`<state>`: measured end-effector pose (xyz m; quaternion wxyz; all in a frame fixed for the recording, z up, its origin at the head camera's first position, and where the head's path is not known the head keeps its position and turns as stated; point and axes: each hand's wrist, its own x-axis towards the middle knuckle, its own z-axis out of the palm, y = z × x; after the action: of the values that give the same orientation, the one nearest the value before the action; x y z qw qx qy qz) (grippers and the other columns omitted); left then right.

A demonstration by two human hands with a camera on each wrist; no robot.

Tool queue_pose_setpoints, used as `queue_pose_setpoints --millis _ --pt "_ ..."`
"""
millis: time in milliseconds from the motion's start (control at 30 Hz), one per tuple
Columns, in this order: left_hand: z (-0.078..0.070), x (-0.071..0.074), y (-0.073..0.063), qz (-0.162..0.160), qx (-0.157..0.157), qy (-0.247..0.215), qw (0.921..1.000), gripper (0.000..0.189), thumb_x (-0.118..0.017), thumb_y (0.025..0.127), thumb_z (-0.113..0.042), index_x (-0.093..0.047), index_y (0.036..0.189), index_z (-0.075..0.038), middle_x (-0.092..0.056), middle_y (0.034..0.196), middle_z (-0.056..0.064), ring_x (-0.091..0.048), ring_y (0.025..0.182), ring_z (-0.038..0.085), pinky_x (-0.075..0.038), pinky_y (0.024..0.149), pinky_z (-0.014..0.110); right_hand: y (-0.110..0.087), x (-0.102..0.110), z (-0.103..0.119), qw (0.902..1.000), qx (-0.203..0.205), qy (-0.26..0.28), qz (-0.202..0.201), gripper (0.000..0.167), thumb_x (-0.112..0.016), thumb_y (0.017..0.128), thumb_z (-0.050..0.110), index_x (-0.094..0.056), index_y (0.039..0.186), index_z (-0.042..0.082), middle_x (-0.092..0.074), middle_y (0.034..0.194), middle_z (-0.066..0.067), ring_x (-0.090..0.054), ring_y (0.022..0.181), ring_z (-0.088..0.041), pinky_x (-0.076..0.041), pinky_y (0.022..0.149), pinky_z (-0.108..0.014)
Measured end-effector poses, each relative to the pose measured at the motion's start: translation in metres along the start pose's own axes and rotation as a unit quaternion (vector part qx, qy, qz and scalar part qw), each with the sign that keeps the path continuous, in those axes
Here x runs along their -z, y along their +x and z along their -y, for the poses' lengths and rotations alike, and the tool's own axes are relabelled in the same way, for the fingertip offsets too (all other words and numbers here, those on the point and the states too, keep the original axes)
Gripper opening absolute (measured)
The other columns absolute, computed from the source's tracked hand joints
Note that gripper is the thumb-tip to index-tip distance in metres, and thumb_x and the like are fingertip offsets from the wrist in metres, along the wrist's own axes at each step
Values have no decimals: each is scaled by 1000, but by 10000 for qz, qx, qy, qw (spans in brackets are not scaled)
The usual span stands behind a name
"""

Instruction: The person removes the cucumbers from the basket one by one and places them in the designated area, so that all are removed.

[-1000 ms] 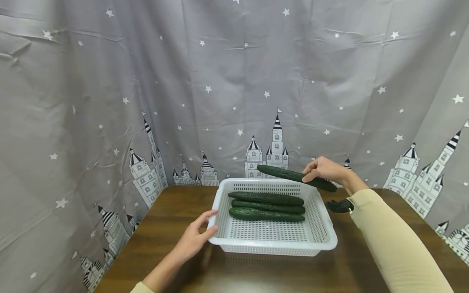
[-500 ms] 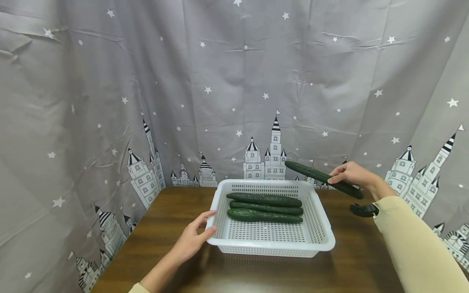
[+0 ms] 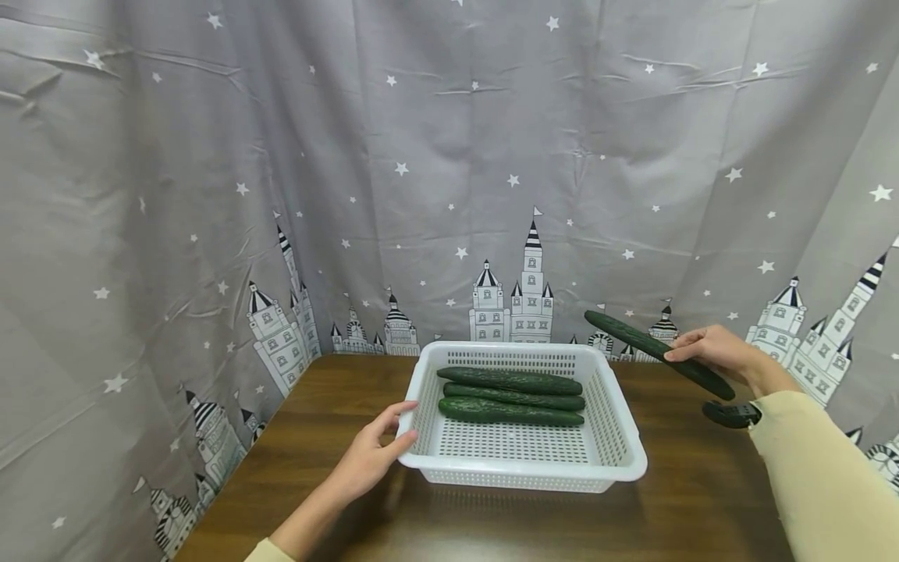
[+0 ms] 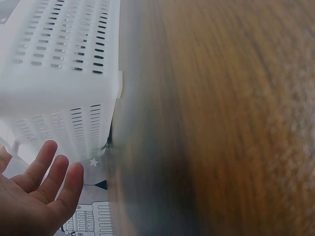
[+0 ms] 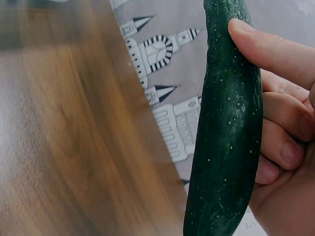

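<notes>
A dark green cucumber [image 3: 632, 337] is pinched by my right hand [image 3: 719, 351], raised above the table to the right of a white perforated basket [image 3: 534, 471]. The right wrist view has the thumb on one side of this cucumber [image 5: 224, 128] and curled fingers behind it. Three more cucumbers lie side by side in the basket's back half: a rear one [image 3: 509, 380], a middle one [image 3: 516, 397] and a front one [image 3: 511, 412]. My left hand [image 3: 372, 453] rests against the basket's left rim, its fingers [image 4: 73, 182] spread and fairly straight beside the end wall.
The basket stands on a brown wooden table [image 3: 337, 390]. Behind the table hangs a grey curtain [image 3: 435, 156] printed with stars and castles. A black strap-like piece [image 3: 730, 414] sticks out at the right sleeve's cuff.
My right hand has carried the cucumber rightward, from over the basket's back right corner to beyond its right side, and slightly lower. The left hand and basket have stayed in place.
</notes>
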<state>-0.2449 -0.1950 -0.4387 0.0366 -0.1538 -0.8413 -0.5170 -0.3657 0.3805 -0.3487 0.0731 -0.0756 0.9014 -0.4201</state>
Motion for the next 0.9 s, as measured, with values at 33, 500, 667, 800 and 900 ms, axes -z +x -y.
queue_pose_setpoints --millis 33,500,667,800,900 --pt "0 0 0 5 2 -4 10000 48 -66 99 -25 -52 144 -15 -65 111 17 -65 90 19 -52 74 27 -1 1 -3 10000 -26 62 9 43 -76 89 24 -69 115 -10 -70 115 -15 -65 87 -13 -56 77 -32" --pt "-3 0 -2 10 92 -83 9999 48 -66 98 -25 -52 143 -18 -64 112 16 -67 90 23 -51 76 27 -16 6 -38 9997 -153 113 -151 38 -74 89 22 -72 112 -8 -71 110 -10 -65 81 -6 -56 74 -30" --pt "-2 0 -2 34 76 -86 9999 48 -66 98 -27 -52 144 -18 -65 112 15 -66 92 22 -50 76 28 -22 6 -48 9985 -315 445 -33 25 -71 92 21 -75 104 0 -71 92 2 -64 78 -7 -55 72 -30" --pt "-1 1 -2 21 30 -85 10000 48 -66 98 -27 -52 144 -18 -65 110 14 -65 91 20 -50 76 28 -26 6 -55 9967 -473 655 29 16 -70 93 22 -76 96 8 -69 85 8 -65 76 -9 -56 71 -31" --pt "-1 1 -2 17 -1 -90 10000 48 -66 98 -26 -52 144 -18 -64 109 13 -65 89 18 -50 75 27 -29 5 -62 9970 -516 579 -1 19 -69 94 23 -76 99 6 -69 87 8 -65 78 -9 -55 72 -30"
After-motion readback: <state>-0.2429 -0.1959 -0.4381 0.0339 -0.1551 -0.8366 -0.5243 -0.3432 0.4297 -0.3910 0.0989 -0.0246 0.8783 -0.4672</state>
